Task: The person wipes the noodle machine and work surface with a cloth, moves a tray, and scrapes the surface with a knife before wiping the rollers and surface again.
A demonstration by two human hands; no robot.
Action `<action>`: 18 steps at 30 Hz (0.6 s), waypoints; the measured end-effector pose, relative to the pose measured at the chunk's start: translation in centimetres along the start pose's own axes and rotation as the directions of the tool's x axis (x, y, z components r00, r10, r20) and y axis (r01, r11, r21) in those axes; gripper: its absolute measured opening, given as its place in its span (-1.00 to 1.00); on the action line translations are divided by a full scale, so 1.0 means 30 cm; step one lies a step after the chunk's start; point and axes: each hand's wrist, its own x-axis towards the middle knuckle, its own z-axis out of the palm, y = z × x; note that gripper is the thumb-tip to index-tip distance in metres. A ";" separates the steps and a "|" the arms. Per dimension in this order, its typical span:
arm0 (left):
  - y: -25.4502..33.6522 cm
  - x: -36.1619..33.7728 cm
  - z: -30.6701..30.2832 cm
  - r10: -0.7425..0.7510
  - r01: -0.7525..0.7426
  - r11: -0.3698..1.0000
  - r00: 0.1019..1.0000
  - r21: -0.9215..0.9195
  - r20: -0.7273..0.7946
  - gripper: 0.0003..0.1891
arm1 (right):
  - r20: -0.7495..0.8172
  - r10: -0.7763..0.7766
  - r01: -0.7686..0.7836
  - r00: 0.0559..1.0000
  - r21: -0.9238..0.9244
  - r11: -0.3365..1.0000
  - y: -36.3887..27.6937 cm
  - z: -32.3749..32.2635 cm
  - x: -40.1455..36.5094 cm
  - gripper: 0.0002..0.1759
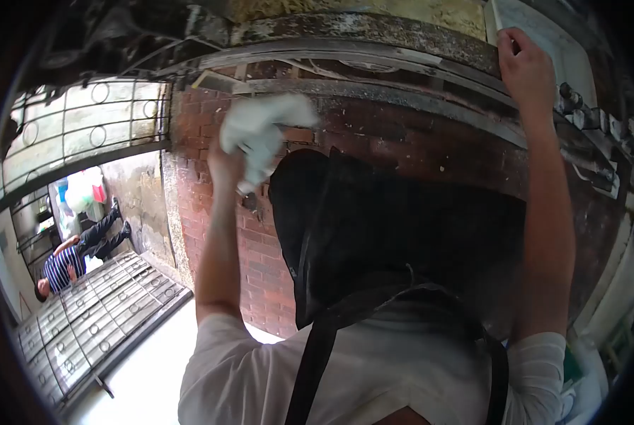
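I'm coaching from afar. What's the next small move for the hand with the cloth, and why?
Probably wipe the white cloth across the brick wall: the left hand holds it bunched right at the bricks, and the right hand grips the grimy ledge.

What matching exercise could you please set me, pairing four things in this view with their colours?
Things:
1. cloth
2. brick wall
3. apron
4. other person's shirt

Colours:
A. black
B. dark and white stripes
C. white
D. red-brown

Pairs: 1-C, 2-D, 3-A, 4-B
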 end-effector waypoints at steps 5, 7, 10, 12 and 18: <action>-0.472 0.557 0.319 -0.023 0.089 0.876 0.990 0.474 -0.143 -0.60 | -0.003 -0.370 0.368 0.929 -0.103 0.924 0.082 0.025 0.023 -0.72; -0.497 0.673 0.536 -0.094 0.026 0.793 0.992 0.609 0.081 -0.56 | 0.054 -0.148 0.151 0.987 -0.042 0.988 -0.011 -0.031 0.008 -0.68; -0.542 0.679 1.019 -0.023 -0.211 0.677 0.952 0.705 0.307 -0.51 | 0.009 0.044 -0.044 0.999 0.027 0.999 -0.137 -0.041 -0.038 -0.59; -0.158 0.506 1.119 -0.219 0.003 0.757 0.943 0.653 0.250 -0.52 | -0.091 0.012 -0.007 0.996 0.048 0.999 -0.115 -0.035 -0.032 -0.62; 0.550 -0.092 1.512 0.328 -0.668 0.566 0.720 0.484 0.611 -0.68 | -0.204 -0.225 0.215 0.953 -0.072 0.974 -0.018 0.007 -0.026 -0.76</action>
